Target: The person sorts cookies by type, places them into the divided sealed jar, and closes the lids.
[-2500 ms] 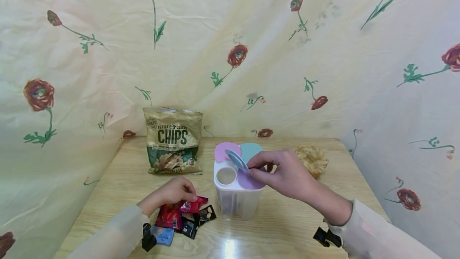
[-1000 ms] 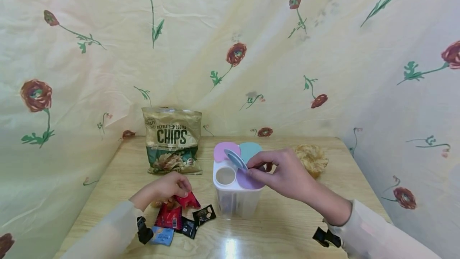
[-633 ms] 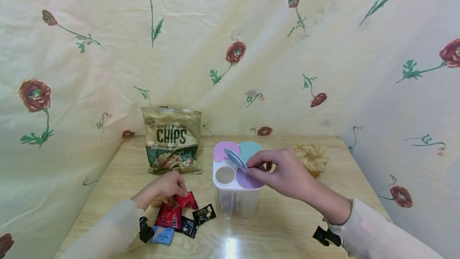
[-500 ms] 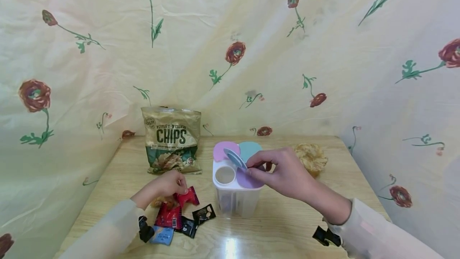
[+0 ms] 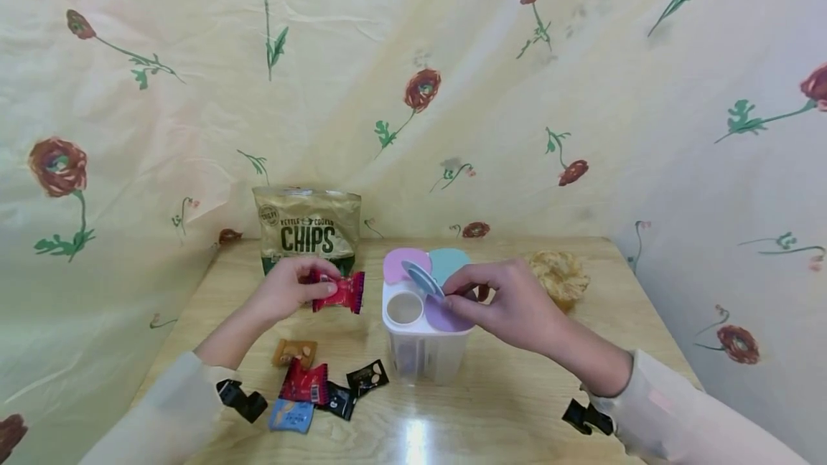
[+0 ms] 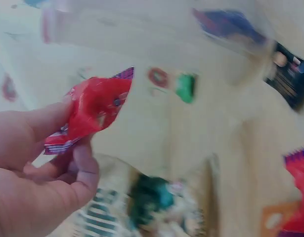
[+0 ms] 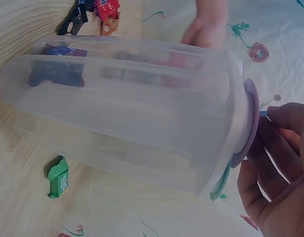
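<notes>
My left hand (image 5: 287, 289) pinches a small red snack packet (image 5: 347, 293) between thumb and fingers, raised off the table in front of the chip bag. In the left wrist view the same packet (image 6: 100, 106) shows purple crimped ends. To its right stands a translucent storage container (image 5: 426, 357) with a white top. My right hand (image 5: 517, 307) pinches the tilted pale blue lid (image 5: 420, 277) beside an uncovered round opening (image 5: 405, 308). Pink, teal and purple lids (image 5: 450, 314) cover the other openings. The right wrist view shows a dark packet (image 7: 58, 71) low inside the container.
Several snack packets lie at front left: orange (image 5: 295, 352), red (image 5: 305, 381), blue (image 5: 291, 415) and black (image 5: 367, 377). A chip bag (image 5: 310, 235) stands behind. A ruffled yellowish object (image 5: 561, 280) sits at back right. A green packet (image 7: 58, 178) lies behind the container.
My left hand has picked up one red packet from the pile and lifted it up toward the chip bag, near the container. My right hand has kept holding the blue lid tilted.
</notes>
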`<state>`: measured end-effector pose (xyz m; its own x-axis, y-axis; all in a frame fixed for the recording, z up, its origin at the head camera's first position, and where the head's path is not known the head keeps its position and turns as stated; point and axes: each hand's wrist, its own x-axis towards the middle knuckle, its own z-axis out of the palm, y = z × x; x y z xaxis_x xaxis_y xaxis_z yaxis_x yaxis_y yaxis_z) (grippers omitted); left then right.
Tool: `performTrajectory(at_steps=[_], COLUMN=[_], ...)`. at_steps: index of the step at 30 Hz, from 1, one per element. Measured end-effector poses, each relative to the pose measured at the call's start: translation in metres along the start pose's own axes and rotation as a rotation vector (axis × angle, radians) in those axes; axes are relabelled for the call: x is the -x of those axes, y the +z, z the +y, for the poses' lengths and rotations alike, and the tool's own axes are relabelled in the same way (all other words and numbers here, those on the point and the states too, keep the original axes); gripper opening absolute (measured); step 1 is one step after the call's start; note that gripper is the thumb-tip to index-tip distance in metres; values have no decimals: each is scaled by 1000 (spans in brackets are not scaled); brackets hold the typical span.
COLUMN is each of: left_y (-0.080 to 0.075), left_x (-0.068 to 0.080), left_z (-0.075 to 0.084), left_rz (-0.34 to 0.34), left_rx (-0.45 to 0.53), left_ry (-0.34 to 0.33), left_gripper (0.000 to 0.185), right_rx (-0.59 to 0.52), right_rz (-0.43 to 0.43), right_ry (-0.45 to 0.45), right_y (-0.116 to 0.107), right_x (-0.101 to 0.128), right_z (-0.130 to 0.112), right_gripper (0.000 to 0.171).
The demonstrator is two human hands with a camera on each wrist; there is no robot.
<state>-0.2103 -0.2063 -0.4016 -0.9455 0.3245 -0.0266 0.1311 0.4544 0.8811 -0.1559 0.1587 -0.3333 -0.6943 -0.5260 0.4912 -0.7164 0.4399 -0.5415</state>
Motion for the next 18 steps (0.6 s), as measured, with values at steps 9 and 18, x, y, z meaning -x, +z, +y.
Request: performTrajectory(at_steps=[9,18], left_y=[-1,15], left_x=[12,21], left_z=[52,90], left_rz=[71,13], left_rx=[53,134], left_ry=[159,260], left_gripper=[20,29], right_rx=[0,-24], right_rz=[-2,-6], right_ry=[-6,7], right_y=[-1,-1], right_x=[-1,0], right_z=[2,1], right_gripper=[12,11])
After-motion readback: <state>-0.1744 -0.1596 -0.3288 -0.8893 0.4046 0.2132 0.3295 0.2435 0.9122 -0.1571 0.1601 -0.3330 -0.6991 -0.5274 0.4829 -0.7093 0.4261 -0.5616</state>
